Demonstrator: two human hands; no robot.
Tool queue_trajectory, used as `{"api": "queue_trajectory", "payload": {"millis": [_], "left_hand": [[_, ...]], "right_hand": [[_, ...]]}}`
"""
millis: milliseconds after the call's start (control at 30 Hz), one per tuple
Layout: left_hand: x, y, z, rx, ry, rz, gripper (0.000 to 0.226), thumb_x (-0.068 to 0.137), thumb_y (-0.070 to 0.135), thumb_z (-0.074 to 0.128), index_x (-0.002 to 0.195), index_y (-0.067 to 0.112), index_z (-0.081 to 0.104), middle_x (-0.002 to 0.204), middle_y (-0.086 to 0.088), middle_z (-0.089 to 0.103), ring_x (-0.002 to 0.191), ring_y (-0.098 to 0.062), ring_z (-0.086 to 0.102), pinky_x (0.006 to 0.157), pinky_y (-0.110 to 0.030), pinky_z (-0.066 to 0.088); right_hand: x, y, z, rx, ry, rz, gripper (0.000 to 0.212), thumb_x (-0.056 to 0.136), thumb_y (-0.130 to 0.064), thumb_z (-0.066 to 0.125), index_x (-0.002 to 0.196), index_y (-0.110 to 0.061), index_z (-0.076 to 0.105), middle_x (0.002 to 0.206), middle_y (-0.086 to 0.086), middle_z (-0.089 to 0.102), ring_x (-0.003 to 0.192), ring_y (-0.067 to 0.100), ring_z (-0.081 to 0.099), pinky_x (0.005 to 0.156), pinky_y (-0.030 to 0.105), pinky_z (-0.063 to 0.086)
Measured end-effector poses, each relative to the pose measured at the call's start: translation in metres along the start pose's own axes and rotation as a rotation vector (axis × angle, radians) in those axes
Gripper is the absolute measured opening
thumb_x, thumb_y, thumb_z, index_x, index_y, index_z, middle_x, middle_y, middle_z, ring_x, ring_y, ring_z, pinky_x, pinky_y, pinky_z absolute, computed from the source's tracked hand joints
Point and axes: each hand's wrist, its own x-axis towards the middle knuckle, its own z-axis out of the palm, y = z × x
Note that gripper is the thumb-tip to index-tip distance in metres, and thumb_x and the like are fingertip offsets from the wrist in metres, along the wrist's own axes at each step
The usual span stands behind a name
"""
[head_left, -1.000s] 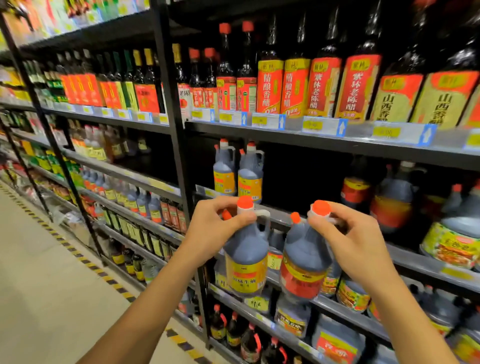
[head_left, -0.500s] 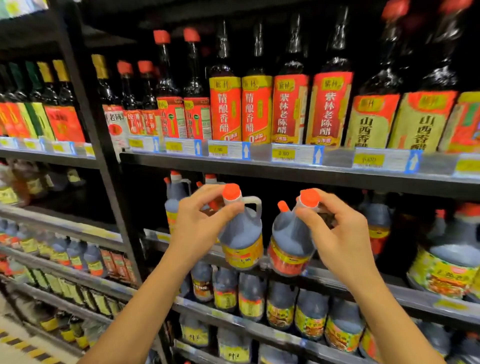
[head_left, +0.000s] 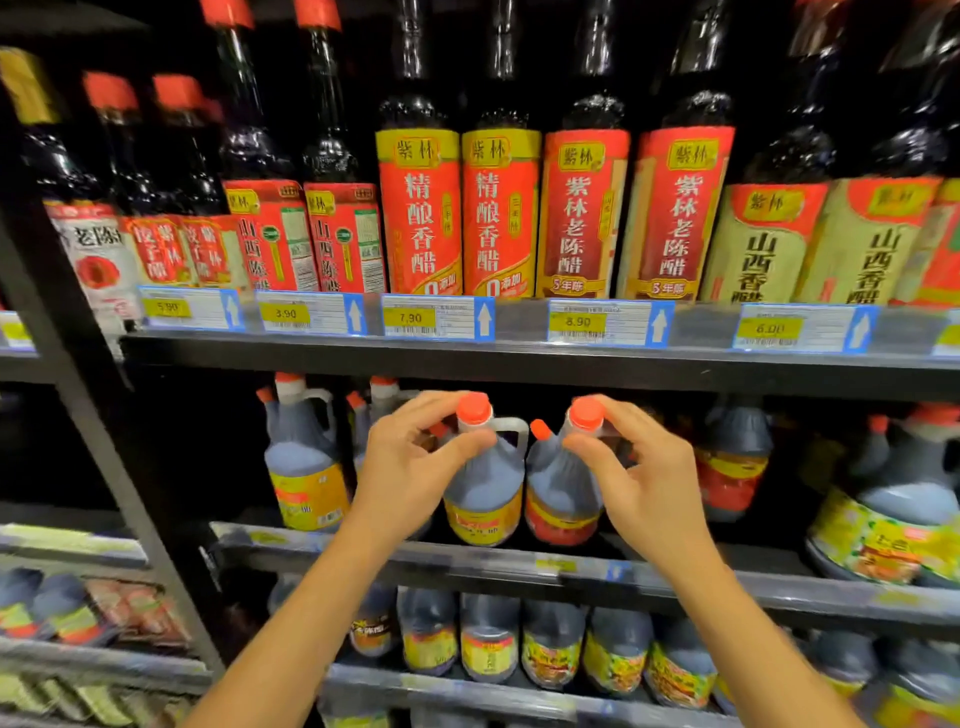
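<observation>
My left hand (head_left: 410, 467) pinched the neck of the yellow-labelled vinegar jug (head_left: 483, 499), thumb across the front just under its orange cap (head_left: 474, 406) and fingers curled behind. My right hand (head_left: 644, 473) gripped the red-labelled vinegar jug (head_left: 561, 504) the same way, thumb on the neck below its cap (head_left: 587, 412), fingers bent round the back. The two jugs were upright and side by side at the front of the middle shelf (head_left: 363, 556), their bases level with its front lip. I could not tell whether they stood on it or hung just above it. The red-labelled jug's small spout (head_left: 540, 428) sat just beside the other's loop handle (head_left: 514, 431).

A narrow band of dark room lay between both caps and the underside of the upper shelf (head_left: 519, 364). Its front edge carried price tags (head_left: 436, 317) and a row of tall vinegar bottles (head_left: 498, 213). Just beside my left hand stood another yellow-labelled jug (head_left: 304, 467). Beyond it was an open dark gap reaching to the black upright post (head_left: 104, 415). To the right, a red-labelled jug (head_left: 732, 467) stood near my right hand, and a larger jug (head_left: 898, 514) stood further along. Below the lip a lower row of jugs (head_left: 488, 639) was packed close.
</observation>
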Motion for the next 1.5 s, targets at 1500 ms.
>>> {"api": "queue_trajectory", "payload": {"millis": [1500], "left_hand": [[0.022,0.008,0.017,0.753,-0.002,-0.091,0.021,0.090,0.015,0.065,0.108,0.004,0.067,0.087,-0.017,0.065,0.086,-0.033,0.060,0.069,-0.041,0.045]], "right_hand": [[0.030,0.049,0.001,-0.478,-0.331,0.342,0.056,0.095,-0.040,0.064,0.139,-0.008,0.049,0.133,0.017,0.058,0.121,0.037,0.055,0.091,0.035,0.045]]}}
